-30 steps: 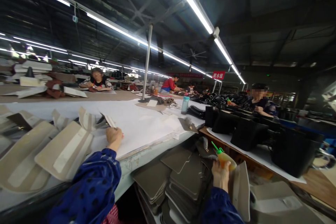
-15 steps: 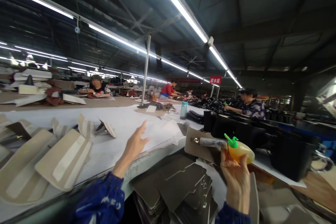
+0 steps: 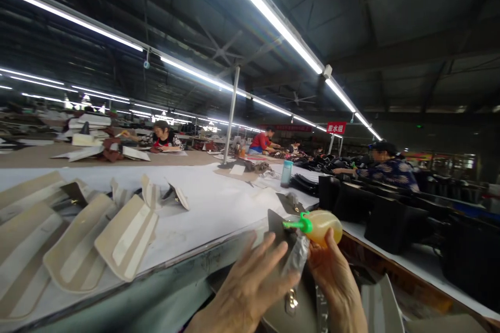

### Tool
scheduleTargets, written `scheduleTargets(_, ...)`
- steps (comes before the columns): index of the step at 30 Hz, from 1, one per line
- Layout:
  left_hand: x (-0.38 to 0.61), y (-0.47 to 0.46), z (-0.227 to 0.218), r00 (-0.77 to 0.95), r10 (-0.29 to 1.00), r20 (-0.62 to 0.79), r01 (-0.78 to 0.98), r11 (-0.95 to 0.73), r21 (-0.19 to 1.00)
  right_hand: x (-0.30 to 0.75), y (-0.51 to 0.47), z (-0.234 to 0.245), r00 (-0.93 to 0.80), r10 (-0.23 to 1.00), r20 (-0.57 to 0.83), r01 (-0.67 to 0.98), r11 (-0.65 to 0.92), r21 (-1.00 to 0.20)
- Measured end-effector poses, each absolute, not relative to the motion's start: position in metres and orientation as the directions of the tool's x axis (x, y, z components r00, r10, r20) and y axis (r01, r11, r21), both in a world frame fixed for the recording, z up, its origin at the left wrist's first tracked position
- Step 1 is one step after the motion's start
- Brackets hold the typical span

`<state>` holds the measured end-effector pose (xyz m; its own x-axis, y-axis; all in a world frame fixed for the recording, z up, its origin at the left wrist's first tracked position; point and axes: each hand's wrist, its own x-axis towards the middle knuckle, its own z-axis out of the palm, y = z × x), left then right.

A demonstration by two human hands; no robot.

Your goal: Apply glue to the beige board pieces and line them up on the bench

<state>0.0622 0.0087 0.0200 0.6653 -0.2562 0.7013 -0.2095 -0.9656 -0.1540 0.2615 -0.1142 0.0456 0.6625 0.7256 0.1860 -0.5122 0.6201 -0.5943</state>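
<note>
My right hand (image 3: 336,281) grips a squeeze bottle (image 3: 324,225) of yellow liquid, held nearly level with its green nozzle (image 3: 299,224) pointing left. Below it lies a grey-brown leather-like panel (image 3: 307,308) with a gold-coloured metal clasp (image 3: 291,302) and a strip in clear plastic wrap (image 3: 298,256). Whether my right fingers also hold the panel, I cannot tell. My left hand (image 3: 250,283) is open over the panel's left side, fingers spread and slightly blurred. It covers part of the panel.
Several beige curved panels (image 3: 127,239) with pale strips lie on the white-covered table (image 3: 211,192) to the left. Black bags or panels (image 3: 398,218) stand along the right. A light-blue bottle (image 3: 286,173) stands further back. Co-workers (image 3: 390,169) sit or stand beyond.
My left hand has come right and down over the panel. My right hand has shifted left with the bottle, whose nozzle now points more levelly left. The view has turned somewhat left.
</note>
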Motion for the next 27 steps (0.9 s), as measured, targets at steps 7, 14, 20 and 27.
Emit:
scheduleTargets(7,0.067,-0.008,0.019,0.869,-0.201,0.452,-0.151,-0.978,-0.143,0.255,-0.085,0.030,0.667,0.735,0.125,-0.505,0.569,-0.649)
scheduleTargets(14,0.081,-0.015,0.004,0.827,-0.095,0.554,-0.061,-0.995,-0.080,0.253,-0.076,0.020,0.629,0.774,0.066,-0.504,0.472,-0.723)
scheduleTargets(20,0.077,-0.006,0.015,0.818,-0.006,0.575,-0.172,-0.957,0.235,0.264,-0.082,0.021,0.643,0.764,0.062,-0.474,0.460,-0.751)
scheduleTargets(27,0.051,0.009,0.038,0.668,0.436,0.603,-0.354,-0.527,0.773,0.262,-0.103,0.044,0.681,0.732,0.001,-0.501,0.467,-0.728)
